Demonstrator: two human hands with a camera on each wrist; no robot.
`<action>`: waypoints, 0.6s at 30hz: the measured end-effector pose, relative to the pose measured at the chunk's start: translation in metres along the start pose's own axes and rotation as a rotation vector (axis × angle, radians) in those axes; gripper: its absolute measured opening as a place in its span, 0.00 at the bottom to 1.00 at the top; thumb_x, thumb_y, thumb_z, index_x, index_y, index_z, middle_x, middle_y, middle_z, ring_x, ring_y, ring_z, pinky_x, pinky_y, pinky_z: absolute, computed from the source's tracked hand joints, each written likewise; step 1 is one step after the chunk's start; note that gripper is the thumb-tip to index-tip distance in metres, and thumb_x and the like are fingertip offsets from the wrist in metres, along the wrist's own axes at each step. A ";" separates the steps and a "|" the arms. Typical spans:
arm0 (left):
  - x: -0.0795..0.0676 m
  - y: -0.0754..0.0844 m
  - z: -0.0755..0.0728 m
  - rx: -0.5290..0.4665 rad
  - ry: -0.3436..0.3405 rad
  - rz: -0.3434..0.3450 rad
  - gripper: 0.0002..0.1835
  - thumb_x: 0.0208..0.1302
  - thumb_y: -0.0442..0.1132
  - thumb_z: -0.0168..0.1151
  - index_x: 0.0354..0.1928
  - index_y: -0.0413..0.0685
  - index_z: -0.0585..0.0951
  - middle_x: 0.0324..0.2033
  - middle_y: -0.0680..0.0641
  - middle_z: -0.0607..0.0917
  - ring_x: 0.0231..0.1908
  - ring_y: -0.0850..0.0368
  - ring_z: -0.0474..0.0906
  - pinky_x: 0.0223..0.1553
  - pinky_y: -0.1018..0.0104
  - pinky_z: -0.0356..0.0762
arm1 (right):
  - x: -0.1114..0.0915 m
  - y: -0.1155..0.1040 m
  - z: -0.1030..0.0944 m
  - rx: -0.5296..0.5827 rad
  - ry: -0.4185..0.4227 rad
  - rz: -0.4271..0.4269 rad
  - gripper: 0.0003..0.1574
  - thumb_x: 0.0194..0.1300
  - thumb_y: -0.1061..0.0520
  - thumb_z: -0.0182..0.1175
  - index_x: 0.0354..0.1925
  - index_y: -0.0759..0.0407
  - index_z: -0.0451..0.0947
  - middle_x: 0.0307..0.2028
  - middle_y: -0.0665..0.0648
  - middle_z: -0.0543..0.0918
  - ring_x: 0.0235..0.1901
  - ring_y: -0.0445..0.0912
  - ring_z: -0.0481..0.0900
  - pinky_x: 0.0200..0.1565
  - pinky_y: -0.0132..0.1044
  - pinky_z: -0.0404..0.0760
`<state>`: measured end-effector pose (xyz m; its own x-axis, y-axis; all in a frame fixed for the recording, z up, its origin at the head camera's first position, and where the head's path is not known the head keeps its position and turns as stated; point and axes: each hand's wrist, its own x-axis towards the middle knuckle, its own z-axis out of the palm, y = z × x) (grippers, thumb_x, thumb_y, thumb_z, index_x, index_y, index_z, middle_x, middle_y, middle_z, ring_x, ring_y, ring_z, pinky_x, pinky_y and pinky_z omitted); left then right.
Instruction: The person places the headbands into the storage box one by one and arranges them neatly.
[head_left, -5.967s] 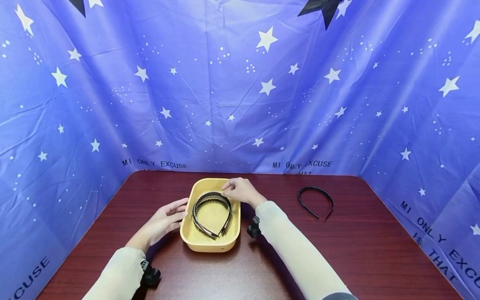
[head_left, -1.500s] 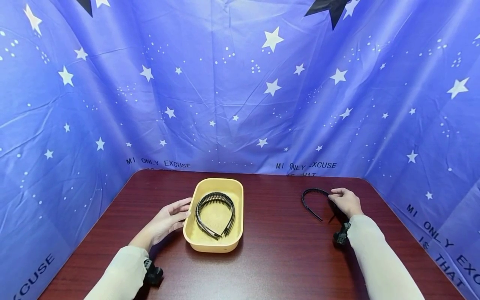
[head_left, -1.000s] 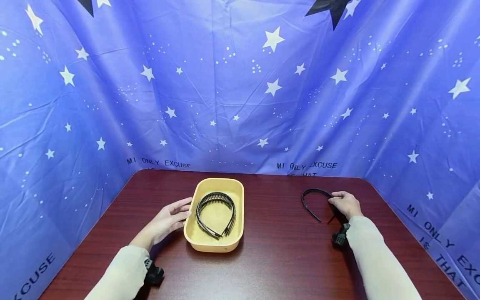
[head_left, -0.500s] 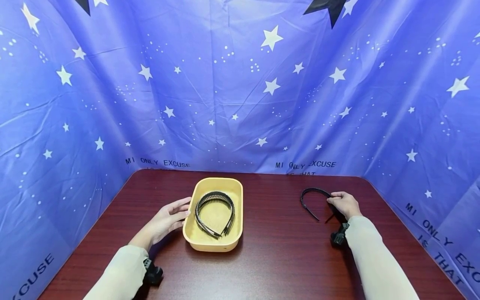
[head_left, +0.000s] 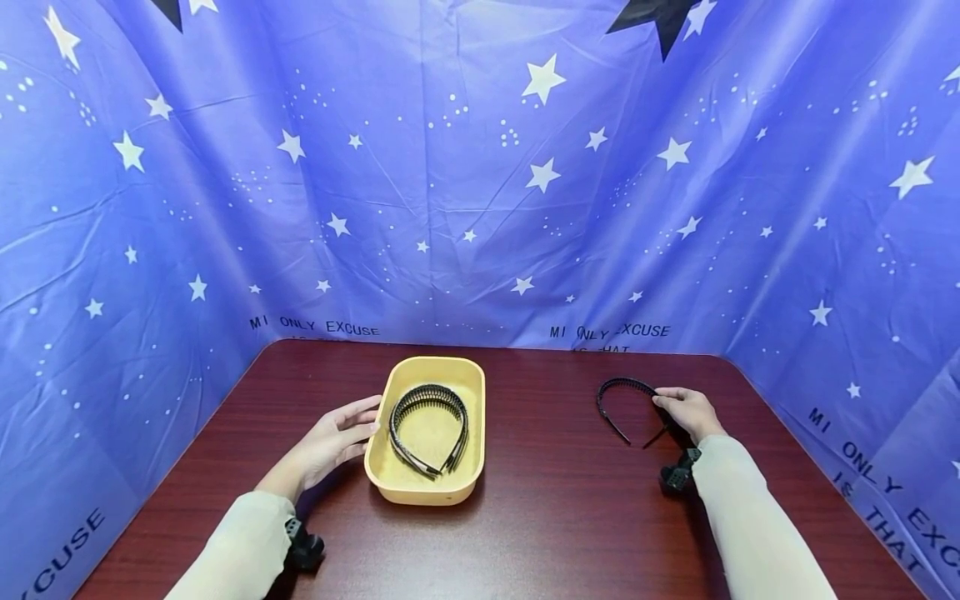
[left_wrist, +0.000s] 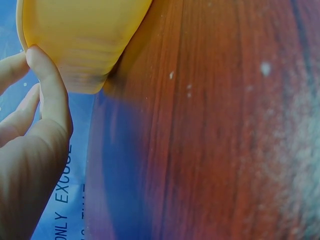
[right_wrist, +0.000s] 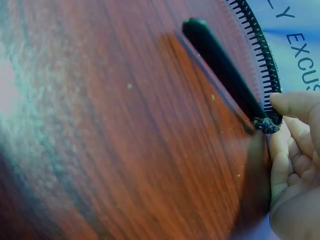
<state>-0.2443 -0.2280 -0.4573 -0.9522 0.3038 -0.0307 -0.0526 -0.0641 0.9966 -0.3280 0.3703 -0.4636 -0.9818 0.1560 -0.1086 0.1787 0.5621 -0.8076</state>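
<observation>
In the head view, my right hand [head_left: 692,414] pinches a black toothed headband [head_left: 627,382] by its right side, over the right part of the table. Seen from the right wrist, thumb and fingers hold this headband [right_wrist: 260,45] near a small bumpy ornament, and one smooth arm points away over the tabletop. My left hand [head_left: 330,446] rests its fingertips against the left side of a yellow box [head_left: 427,493], near the rim. Close up in the left wrist view, the thumb touches the outer wall of the box [left_wrist: 85,45]. Several dark headbands [head_left: 397,429] lie nested together inside it.
A dark red wood-grain table [head_left: 540,533] lies beneath everything. Blue-violet cloth [head_left: 480,192] with white stars hangs along its back and both sides. Each wrist wears a small black camera, such as the left one [head_left: 306,550].
My right hand has left the yellow box, where it was six seconds ago, and has taken hold of the headband at right. That headband has since shifted slightly left. My left hand stays put.
</observation>
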 end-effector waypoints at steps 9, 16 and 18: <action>-0.001 0.000 0.000 0.003 -0.005 0.000 0.35 0.72 0.31 0.59 0.76 0.35 0.57 0.64 0.29 0.69 0.53 0.54 0.78 0.53 0.59 0.80 | 0.000 -0.001 -0.003 -0.017 -0.051 -0.018 0.32 0.75 0.51 0.54 0.67 0.72 0.68 0.68 0.77 0.62 0.66 0.69 0.61 0.63 0.61 0.66; -0.001 0.000 -0.001 0.002 -0.010 0.006 0.35 0.72 0.31 0.59 0.76 0.35 0.57 0.64 0.29 0.68 0.54 0.54 0.78 0.53 0.59 0.80 | -0.002 -0.004 -0.006 -0.024 -0.085 -0.058 0.30 0.73 0.55 0.56 0.64 0.75 0.70 0.64 0.77 0.68 0.58 0.66 0.70 0.53 0.50 0.76; -0.001 0.000 0.000 0.002 -0.012 0.008 0.35 0.72 0.31 0.59 0.76 0.35 0.57 0.64 0.29 0.69 0.54 0.54 0.78 0.53 0.59 0.80 | -0.003 -0.007 -0.007 -0.030 -0.088 -0.065 0.29 0.73 0.56 0.56 0.63 0.75 0.71 0.61 0.76 0.71 0.56 0.62 0.72 0.52 0.48 0.75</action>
<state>-0.2437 -0.2285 -0.4577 -0.9491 0.3142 -0.0219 -0.0443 -0.0644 0.9969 -0.3261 0.3714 -0.4536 -0.9930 0.0476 -0.1082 0.1153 0.5931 -0.7968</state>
